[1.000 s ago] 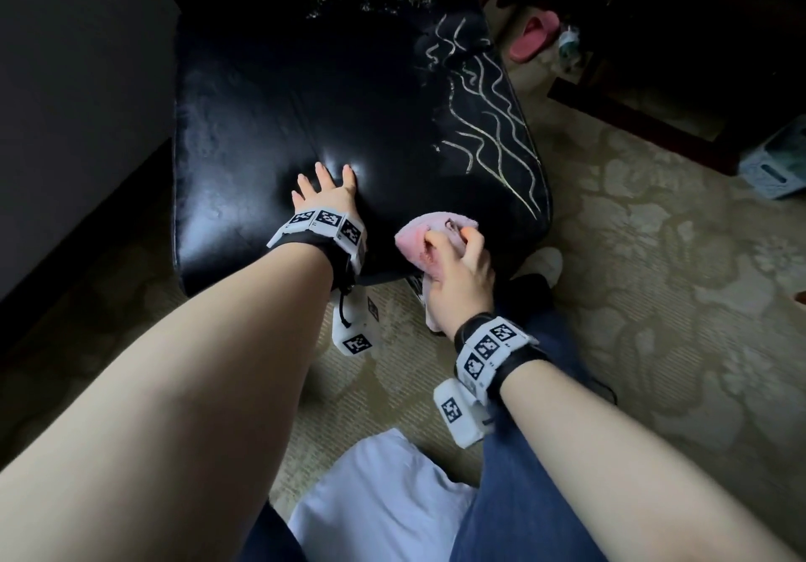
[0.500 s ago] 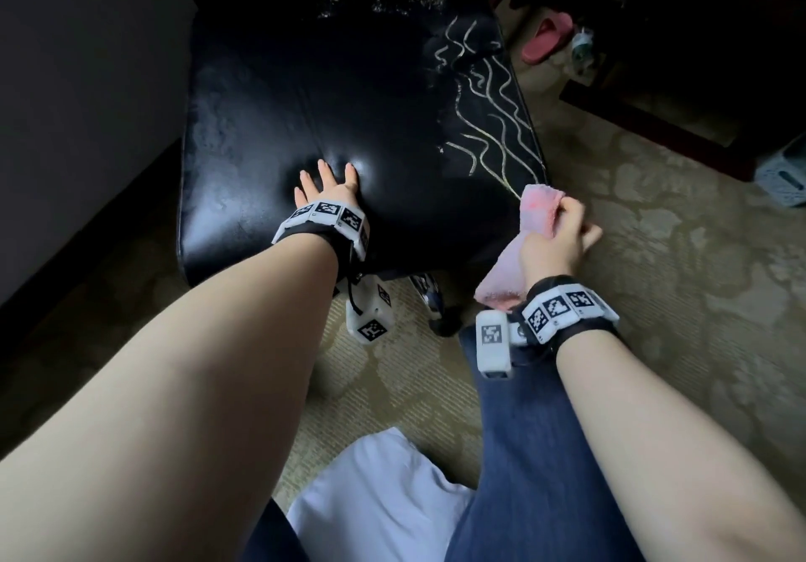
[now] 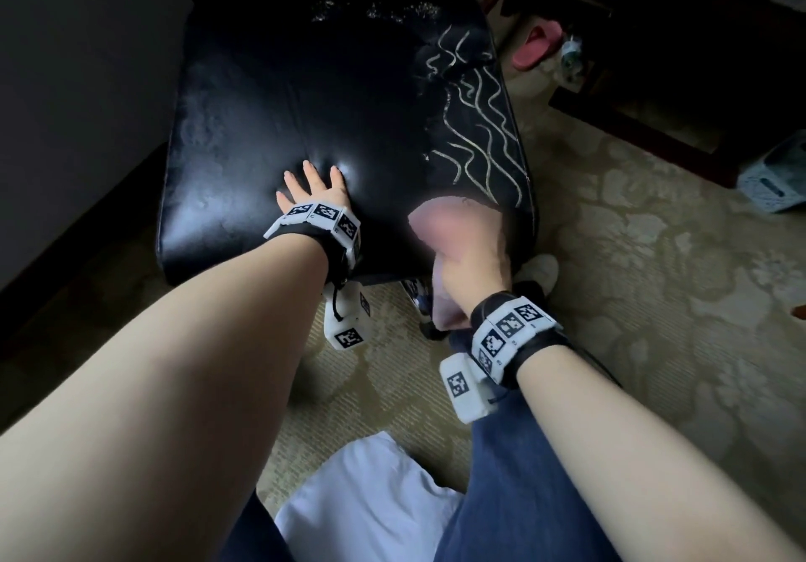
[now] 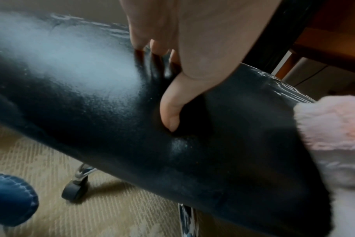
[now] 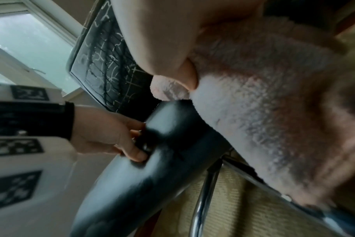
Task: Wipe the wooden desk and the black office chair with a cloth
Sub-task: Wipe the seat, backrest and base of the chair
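The black office chair's seat (image 3: 305,95) fills the middle of the head view, its right side scrawled with pale wavy lines (image 3: 484,134). My left hand (image 3: 312,188) presses flat on the seat's front, fingers spread; in the left wrist view the left hand (image 4: 172,67) digs its thumb into the cushion (image 4: 91,96). My right hand (image 3: 473,256) grips a pink fluffy cloth (image 3: 440,228) against the seat's front right edge, blurred by motion. The cloth (image 5: 263,104) bulks large in the right wrist view, held over the seat edge (image 5: 172,125).
Patterned beige carpet (image 3: 654,278) surrounds the chair. A chrome leg and castor (image 4: 73,190) show beneath the seat. A pink slipper (image 3: 536,44) and dark wooden furniture (image 3: 654,134) lie at the back right, a pale wall (image 3: 78,81) at the left. My blue-jeaned knee (image 3: 501,474) is below.
My right hand swept the cloth from the seat's right corner back left along the front edge. The left hand stayed pressed on the seat.
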Demonstrator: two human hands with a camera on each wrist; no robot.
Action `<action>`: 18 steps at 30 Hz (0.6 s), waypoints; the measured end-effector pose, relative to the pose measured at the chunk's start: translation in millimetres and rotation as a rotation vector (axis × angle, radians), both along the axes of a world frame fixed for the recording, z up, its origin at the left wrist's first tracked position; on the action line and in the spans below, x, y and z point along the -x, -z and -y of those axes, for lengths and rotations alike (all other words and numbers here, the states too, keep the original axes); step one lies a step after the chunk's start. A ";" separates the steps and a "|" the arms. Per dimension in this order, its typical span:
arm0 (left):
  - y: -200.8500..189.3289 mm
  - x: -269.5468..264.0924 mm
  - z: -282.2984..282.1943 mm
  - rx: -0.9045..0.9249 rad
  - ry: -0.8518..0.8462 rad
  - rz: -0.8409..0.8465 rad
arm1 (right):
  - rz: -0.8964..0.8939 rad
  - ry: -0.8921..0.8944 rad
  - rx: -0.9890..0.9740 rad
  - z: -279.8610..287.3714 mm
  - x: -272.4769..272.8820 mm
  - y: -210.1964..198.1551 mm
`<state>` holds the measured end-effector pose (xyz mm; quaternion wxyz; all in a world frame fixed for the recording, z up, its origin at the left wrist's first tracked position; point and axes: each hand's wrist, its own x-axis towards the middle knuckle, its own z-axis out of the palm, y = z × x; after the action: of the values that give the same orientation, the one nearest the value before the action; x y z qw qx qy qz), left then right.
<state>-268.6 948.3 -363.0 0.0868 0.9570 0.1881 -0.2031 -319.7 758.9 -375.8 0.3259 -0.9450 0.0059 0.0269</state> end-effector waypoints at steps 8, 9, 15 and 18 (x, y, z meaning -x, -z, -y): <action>-20.1 -7.5 43.1 0.137 -0.109 -0.022 | 0.046 0.448 -0.167 67.2 -44.1 -20.9; -18.5 -9.5 47.0 0.120 -0.083 -0.034 | 0.034 0.446 -0.155 69.8 -49.0 -22.1; 0.3 -12.1 56.9 -0.036 -0.059 0.015 | -0.164 0.387 0.007 38.4 -52.6 -17.8; 2.7 -14.9 58.0 -0.052 -0.037 -0.009 | -0.125 0.215 0.050 1.6 -36.7 -17.8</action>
<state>-253.7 890.3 -365.7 0.0647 0.9544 0.2112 -0.2008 -283.0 757.4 -358.0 0.3020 -0.9433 0.1282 0.0507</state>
